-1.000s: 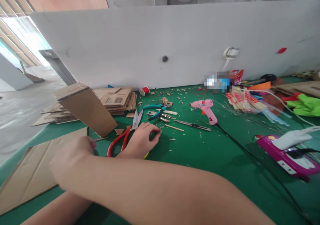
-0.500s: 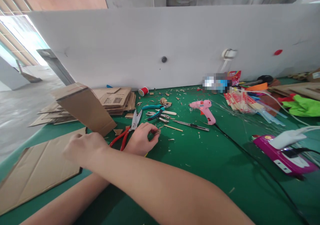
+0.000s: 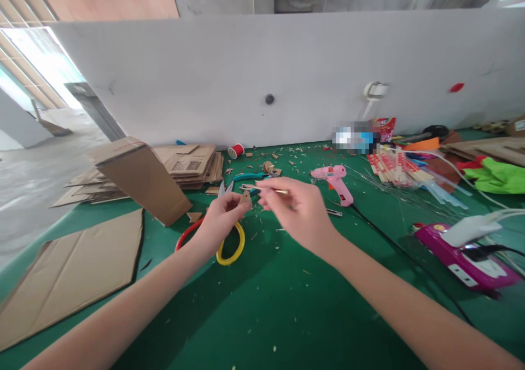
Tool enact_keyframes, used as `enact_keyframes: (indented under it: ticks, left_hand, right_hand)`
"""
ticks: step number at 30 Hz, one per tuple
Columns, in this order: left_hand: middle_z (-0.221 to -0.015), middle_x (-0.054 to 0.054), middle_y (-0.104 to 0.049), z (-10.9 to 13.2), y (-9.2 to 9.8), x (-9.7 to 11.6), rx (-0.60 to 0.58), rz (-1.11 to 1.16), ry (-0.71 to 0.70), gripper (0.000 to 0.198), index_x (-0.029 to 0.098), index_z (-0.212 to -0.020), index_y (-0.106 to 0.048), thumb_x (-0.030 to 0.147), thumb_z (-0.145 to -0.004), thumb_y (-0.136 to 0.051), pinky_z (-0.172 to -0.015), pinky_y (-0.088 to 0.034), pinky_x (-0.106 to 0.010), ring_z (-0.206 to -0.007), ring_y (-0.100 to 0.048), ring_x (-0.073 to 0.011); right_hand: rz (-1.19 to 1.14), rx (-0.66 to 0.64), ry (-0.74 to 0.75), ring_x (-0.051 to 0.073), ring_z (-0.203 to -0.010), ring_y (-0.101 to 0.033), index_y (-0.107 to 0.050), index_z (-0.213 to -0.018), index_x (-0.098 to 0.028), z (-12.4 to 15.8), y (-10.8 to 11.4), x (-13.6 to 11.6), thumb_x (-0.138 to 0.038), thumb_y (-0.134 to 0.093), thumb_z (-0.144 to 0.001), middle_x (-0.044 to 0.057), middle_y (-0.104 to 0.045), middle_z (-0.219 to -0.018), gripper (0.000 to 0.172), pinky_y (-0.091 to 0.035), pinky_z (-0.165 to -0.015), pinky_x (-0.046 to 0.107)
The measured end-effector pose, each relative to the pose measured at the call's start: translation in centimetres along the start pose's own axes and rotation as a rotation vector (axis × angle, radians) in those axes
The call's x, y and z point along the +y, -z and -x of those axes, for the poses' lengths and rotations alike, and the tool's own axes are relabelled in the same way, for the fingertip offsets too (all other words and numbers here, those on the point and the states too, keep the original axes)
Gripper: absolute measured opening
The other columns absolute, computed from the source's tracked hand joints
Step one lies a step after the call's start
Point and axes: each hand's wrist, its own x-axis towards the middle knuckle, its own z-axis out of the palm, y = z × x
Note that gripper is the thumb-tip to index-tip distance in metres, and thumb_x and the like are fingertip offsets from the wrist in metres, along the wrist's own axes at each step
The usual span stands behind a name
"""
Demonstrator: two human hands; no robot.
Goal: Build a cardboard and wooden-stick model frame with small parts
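Observation:
My left hand (image 3: 221, 219) is closed in a pinch on a small brown cardboard piece (image 3: 245, 197). Just to its right, my right hand (image 3: 301, 211) has its fingers closed round a thin, pale stick (image 3: 281, 191), its tip pointing at the cardboard piece. The fingers partly hide the stick, so its exact kind is unclear. Beneath my left hand lie red-handled scissors (image 3: 188, 233), blades partly showing, and a yellow ring (image 3: 230, 245). Teal-handled pliers (image 3: 248, 177) rest behind both hands. A craft knife (image 3: 334, 212) is mostly covered by my right hand.
A pink glue gun (image 3: 336, 181) with a black cord lies right of my hands. Farther right sits a purple power strip (image 3: 463, 255). To the left are a cardboard sheet (image 3: 77, 271), a leaning cardboard box (image 3: 143, 181) and stacked cardboard (image 3: 192, 162). A red thread spool (image 3: 235, 151) stands behind.
My right hand has left the cardboard at the left, uncrossing from my left arm, and now holds a thin stick near the middle. My left hand has moved slightly left, showing its cardboard piece.

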Motion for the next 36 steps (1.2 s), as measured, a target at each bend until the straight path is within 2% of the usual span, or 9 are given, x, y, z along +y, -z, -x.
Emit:
enact_keyframes:
  ticks: [2, 5, 11, 23, 28, 33, 36]
  left_hand:
    - [-0.063, 0.003, -0.052, 0.1, 0.1, 0.3, -0.029, 0.019, 0.022, 0.025, 0.015, -0.073, -0.057, 0.039, -0.073, -0.063, -0.056, -0.037, -0.022, -0.060, -0.049, -0.0102]
    - [-0.064, 0.002, -0.053, 0.1, 0.2, 0.5, -0.056, 0.028, 0.033, 0.028, 0.015, -0.073, -0.055, 0.042, -0.074, -0.062, -0.059, -0.038, -0.023, -0.061, -0.048, -0.0106]
    - [-0.065, 0.001, -0.057, 0.1, 0.5, 0.4, -0.053, -0.002, 0.046, 0.030, 0.015, -0.076, -0.056, 0.044, -0.071, -0.065, -0.061, -0.040, -0.024, -0.064, -0.053, -0.0125]
    - [-0.070, 0.001, -0.056, 0.2, 0.0, -0.4, -0.027, -0.083, -0.042, 0.022, 0.015, -0.081, -0.056, 0.035, -0.076, -0.062, -0.060, -0.040, -0.023, -0.064, -0.051, -0.0110]
    - [-0.073, 0.001, -0.059, 0.1, 0.1, -0.5, 0.005, -0.177, -0.090, 0.018, 0.016, -0.081, -0.057, 0.034, -0.076, -0.061, -0.058, -0.041, -0.022, -0.066, -0.054, -0.0118]
    - [-0.080, -0.002, -0.066, 0.4, 0.2, -0.4, 0.053, -0.317, -0.121, 0.020, 0.017, -0.087, -0.061, 0.035, -0.079, -0.059, -0.063, -0.045, -0.025, -0.070, -0.060, -0.0150]
    - [-0.082, -0.002, -0.068, 0.7, 0.1, -0.4, 0.092, -0.424, -0.192, 0.017, 0.019, -0.089, -0.062, 0.033, -0.080, -0.058, -0.068, -0.047, -0.027, -0.073, -0.062, -0.0162]
  right_hand:
    - [-0.170, 0.074, -0.227, 0.015, -0.072, -0.068, -0.067, -0.094, -0.017, 1.2, 0.9, 1.6, -0.027, -0.056, -0.085, 0.004, -0.070, -0.081, 0.017, -0.060, -0.065, 0.030]
    - [-0.275, 0.105, -0.345, 0.017, -0.075, -0.069, -0.067, -0.091, -0.017, 2.3, 0.6, 2.8, -0.028, -0.059, -0.083, 0.004, -0.069, -0.077, 0.016, -0.062, -0.063, 0.032]
    - [-0.245, 0.058, -0.251, 0.017, -0.079, -0.069, -0.068, -0.096, -0.018, 3.1, -1.0, 2.8, -0.024, -0.057, -0.084, 0.005, -0.069, -0.088, 0.017, -0.062, -0.066, 0.033]
    - [0.083, -0.024, -0.091, 0.014, -0.078, -0.067, -0.065, -0.100, -0.019, 3.4, -1.0, 3.4, -0.021, -0.050, -0.086, 0.005, -0.068, -0.092, 0.020, -0.058, -0.065, 0.028]
    - [0.293, -0.100, -0.016, 0.016, -0.084, -0.065, -0.063, -0.103, -0.018, 3.5, -0.8, 3.5, -0.019, -0.044, -0.089, 0.006, -0.069, -0.095, 0.024, -0.055, -0.071, 0.030]
    - [0.489, -0.208, -0.086, 0.020, -0.091, -0.064, -0.058, -0.112, -0.018, 3.6, -1.0, 3.9, -0.019, -0.039, -0.090, 0.009, -0.068, -0.104, 0.029, -0.050, -0.077, 0.035]
    - [0.539, -0.296, -0.154, 0.021, -0.089, -0.065, -0.057, -0.113, -0.018, 3.7, -1.2, 3.9, -0.018, -0.039, -0.090, 0.009, -0.068, -0.102, 0.029, -0.049, -0.072, 0.033]
